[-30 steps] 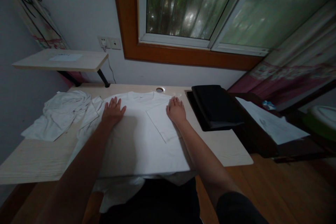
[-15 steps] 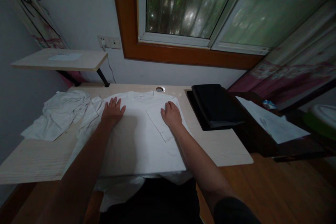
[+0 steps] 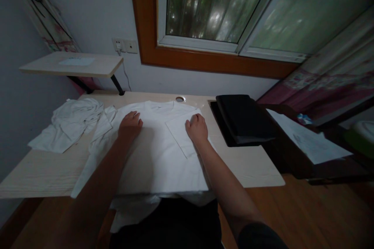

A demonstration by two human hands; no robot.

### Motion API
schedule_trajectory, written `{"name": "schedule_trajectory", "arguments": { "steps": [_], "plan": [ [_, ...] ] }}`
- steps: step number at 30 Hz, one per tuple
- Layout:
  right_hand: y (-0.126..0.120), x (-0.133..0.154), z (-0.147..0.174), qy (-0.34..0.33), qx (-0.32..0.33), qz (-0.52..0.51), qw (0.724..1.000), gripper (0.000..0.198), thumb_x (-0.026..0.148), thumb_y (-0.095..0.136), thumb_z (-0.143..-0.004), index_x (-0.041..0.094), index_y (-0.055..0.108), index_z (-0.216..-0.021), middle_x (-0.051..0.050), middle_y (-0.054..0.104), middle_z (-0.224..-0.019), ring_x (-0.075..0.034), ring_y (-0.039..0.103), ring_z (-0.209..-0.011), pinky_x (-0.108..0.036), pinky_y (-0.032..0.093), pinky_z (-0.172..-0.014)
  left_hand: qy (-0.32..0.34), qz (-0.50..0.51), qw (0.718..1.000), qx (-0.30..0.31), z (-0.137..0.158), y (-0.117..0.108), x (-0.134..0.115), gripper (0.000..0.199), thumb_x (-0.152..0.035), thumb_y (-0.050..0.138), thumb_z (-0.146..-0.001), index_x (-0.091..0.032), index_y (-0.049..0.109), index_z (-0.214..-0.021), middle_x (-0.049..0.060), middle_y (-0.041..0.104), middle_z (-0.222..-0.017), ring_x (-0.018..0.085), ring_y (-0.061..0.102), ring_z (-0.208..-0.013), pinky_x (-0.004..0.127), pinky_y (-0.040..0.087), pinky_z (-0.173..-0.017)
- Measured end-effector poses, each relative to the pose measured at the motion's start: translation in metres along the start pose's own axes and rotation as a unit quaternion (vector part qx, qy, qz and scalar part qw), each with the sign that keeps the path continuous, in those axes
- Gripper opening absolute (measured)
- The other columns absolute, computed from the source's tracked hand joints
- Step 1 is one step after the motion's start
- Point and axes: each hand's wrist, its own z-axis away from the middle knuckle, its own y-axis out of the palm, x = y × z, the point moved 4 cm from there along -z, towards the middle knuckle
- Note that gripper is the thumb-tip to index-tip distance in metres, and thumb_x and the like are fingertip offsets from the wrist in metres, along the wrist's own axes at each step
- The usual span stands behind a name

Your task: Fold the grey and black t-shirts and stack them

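Observation:
A white T-shirt [image 3: 152, 151] lies spread on the desk, neckline toward the wall, its lower part hanging over the front edge. On the right, one sleeve is folded inward across the body. My left hand [image 3: 130, 125] is on the shirt's upper left part, fingers curled into the cloth and fingertips hidden. Over at the upper right, my right hand [image 3: 197, 129] has its fingers bent around the cloth by the shoulder edge, beside the folded sleeve. The left sleeve lies outward, creased, near a crumpled white garment [image 3: 73, 122].
The light wooden desk [image 3: 43, 175] carries a small raised shelf [image 3: 73, 71] at the back left. A black folder-like case [image 3: 244, 118] lies right of the shirt. Farther right, paper sheets [image 3: 306, 136] rest on a dark surface. A window is ahead.
My left hand's fingers, spread flat before, are now curled on the shirt. My right hand stays by the right shoulder edge, fingers bent. The view has shifted slightly.

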Motion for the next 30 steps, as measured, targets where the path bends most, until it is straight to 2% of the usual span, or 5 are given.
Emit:
{"name": "schedule_trajectory", "arguments": {
  "steps": [6,14,17,24,30],
  "plan": [
    [-0.001,-0.032,-0.005,-0.025,-0.012,0.011,1.000,0.043,0.034,0.050,-0.097,0.004,0.062,-0.126,-0.026,0.060,-0.133,-0.036,0.055,-0.122,-0.047,0.044,-0.108,0.001,0.010,1.000,-0.020,-0.004,0.008,-0.027,0.046,-0.028,0.045,-0.096,-0.010,0.065,-0.134,0.020,0.059,-0.147,0.031,0.051,-0.141,0.048,0.036,-0.121],
    [0.002,-0.072,-0.010,-0.041,-0.009,0.027,0.999,0.049,0.035,0.047,-0.099,0.002,0.060,-0.133,-0.026,0.058,-0.140,-0.036,0.053,-0.129,-0.046,0.043,-0.112,0.012,0.013,1.000,0.005,-0.001,0.013,-0.064,0.051,-0.030,0.044,-0.098,-0.009,0.059,-0.143,0.020,0.051,-0.156,0.033,0.044,-0.149,0.051,0.031,-0.123],
    [0.001,-0.072,-0.010,-0.037,-0.002,0.027,0.999,0.050,0.036,0.047,-0.099,0.002,0.060,-0.134,-0.026,0.057,-0.141,-0.036,0.052,-0.130,-0.046,0.042,-0.113,0.019,0.014,1.000,0.008,0.001,0.013,-0.057,0.055,-0.037,0.041,-0.101,-0.012,0.054,-0.148,0.018,0.045,-0.161,0.032,0.039,-0.152,0.053,0.027,-0.125],
    [-0.004,-0.067,-0.009,-0.032,0.012,0.033,0.999,0.052,0.035,0.046,-0.101,0.001,0.059,-0.137,-0.025,0.057,-0.142,-0.035,0.052,-0.131,-0.044,0.042,-0.114,-0.028,-0.022,0.999,0.036,-0.014,0.018,-0.002,0.060,-0.043,0.041,-0.099,-0.011,0.052,-0.149,0.019,0.045,-0.161,0.031,0.040,-0.152,0.048,0.029,-0.125],
    [-0.003,-0.069,-0.008,-0.032,0.015,0.033,0.999,0.051,0.035,0.046,-0.101,0.003,0.059,-0.138,-0.024,0.057,-0.143,-0.035,0.052,-0.131,-0.045,0.042,-0.113,-0.030,-0.040,0.998,0.049,-0.025,0.017,0.007,0.061,-0.045,0.038,-0.100,-0.011,0.050,-0.150,0.019,0.042,-0.163,0.031,0.038,-0.153,0.052,0.026,-0.125]
  ]
}}
